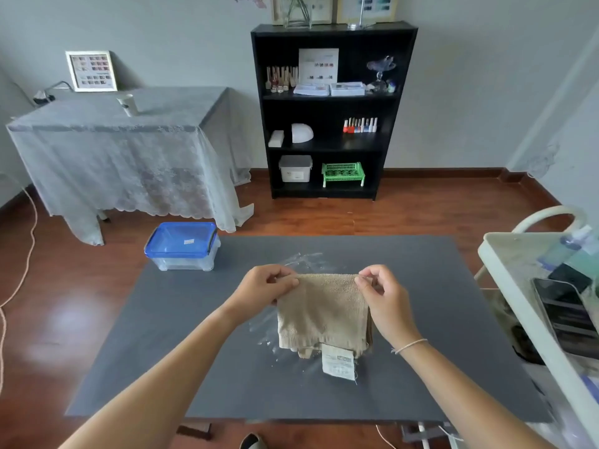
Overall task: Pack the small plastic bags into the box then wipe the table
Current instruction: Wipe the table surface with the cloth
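A grey table (155,345) stands on a reddish wood floor (58,303), facing a black bookshelf (330,105). The left hand (264,286) and right hand (382,293) each pinch a top corner of a tan cloth (324,312) above clear plastic bags (301,259). The lidded box (183,246) sits at the table's far left corner.

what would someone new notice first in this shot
The eye lands on the beige towel held up by its top corners between the left hand and right hand, above the middle of the grey table, with clear plastic bags lying under and behind it. Next comes the blue-lidded box at the table's far left corner, lid shut, then the black shelf against the back wall.
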`<state>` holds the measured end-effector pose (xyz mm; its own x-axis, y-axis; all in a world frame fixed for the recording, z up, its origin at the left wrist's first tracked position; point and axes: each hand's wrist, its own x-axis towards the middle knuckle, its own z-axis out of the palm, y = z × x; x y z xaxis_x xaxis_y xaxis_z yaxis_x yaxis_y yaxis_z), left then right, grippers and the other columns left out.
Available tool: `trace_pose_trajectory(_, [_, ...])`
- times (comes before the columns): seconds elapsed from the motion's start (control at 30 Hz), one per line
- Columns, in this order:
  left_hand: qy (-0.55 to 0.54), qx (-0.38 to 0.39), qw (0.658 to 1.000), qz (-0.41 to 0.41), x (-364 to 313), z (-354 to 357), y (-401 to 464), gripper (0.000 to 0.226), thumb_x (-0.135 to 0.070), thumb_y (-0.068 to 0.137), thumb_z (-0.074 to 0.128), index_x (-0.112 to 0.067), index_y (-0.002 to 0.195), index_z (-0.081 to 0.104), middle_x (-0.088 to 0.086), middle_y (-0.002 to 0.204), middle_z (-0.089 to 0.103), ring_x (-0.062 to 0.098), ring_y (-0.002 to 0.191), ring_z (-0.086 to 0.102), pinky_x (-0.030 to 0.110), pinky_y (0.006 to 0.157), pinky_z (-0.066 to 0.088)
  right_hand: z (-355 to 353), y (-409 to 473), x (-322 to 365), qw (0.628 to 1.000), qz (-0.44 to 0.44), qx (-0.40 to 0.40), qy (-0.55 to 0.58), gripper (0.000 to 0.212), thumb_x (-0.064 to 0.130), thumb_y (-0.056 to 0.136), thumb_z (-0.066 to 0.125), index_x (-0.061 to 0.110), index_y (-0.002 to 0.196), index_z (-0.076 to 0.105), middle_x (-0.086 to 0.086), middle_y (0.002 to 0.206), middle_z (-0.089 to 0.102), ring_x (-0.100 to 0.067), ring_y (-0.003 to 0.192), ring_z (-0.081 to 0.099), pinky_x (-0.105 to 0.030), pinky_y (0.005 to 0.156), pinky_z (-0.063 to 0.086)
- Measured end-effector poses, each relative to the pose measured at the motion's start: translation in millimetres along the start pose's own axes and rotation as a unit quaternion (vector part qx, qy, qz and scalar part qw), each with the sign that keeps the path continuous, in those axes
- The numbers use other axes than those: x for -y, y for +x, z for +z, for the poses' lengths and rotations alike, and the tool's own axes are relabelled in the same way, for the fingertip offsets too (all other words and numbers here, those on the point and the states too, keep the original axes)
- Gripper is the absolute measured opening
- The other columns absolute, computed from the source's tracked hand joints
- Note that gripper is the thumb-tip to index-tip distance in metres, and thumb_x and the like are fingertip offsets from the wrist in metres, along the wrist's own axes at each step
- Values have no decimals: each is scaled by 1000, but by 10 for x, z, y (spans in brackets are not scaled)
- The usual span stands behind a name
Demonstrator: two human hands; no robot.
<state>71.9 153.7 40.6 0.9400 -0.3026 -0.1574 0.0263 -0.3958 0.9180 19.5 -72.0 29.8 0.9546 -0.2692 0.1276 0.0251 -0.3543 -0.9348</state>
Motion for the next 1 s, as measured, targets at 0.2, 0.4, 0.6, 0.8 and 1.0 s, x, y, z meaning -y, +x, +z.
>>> trace_pose_trajectory(0.2, [16, 34, 999, -16, 77, 292, 268, 6, -23, 82, 66, -23, 82, 73, -14, 59, 63, 0, 57, 55, 14, 53, 48, -209, 72, -315, 999, 38, -12, -32, 6, 11, 85, 62, 12, 81, 59, 0, 69, 55, -3, 57, 48, -9, 57, 38])
trace_pose_trajectory(0.4, [73, -71, 995, 23, 160, 353, 692, 17, -23, 83, 66, -25, 99, 68, -17, 87, 61, 1, 72, 56, 2, 64, 43, -102, 519, -453, 990, 43, -33, -130, 18, 10, 88, 58, 8, 106, 60, -8, 105, 63, -19, 83, 58, -20, 75, 42])
trace_pose_trajectory(0.6, [146, -101, 984, 34, 497, 131, 795, 25, -26, 84, 64, -24, 108, 66, -15, 96, 58, -4, 84, 55, 3, 69, 40, 401, 373, -619, 964, 18, 0, -264, 41, 25, 90, 53, 11, 129, 49, -13, 140, 46, -29, 131, 40, -41, 108, 31])
trace_pose_trajectory(0.8, [222, -150, 963, 4, 1038, -309, 438, 28, -24, 85, 62, -23, 114, 62, -3, 113, 60, 17, 104, 54, 24, 91, 41, 991, 212, -914, 894, 166, 65, -411, 92, 71, 80, 36, 15, 147, 6, -18, 157, -1, -38, 143, -6, -55, 116, -2])
trace_pose_trajectory(1.0, [309, -226, 920, -85, 1585, -925, -202, 31, -21, 88, 57, -19, 119, 59, 4, 129, 54, 32, 118, 45, 40, 101, 37, 1085, 683, -1096, 875, 160, 63, -452, 104, 79, 72, 35, 13, 147, 8, -21, 156, 0, -45, 141, -5, -61, 113, -4])
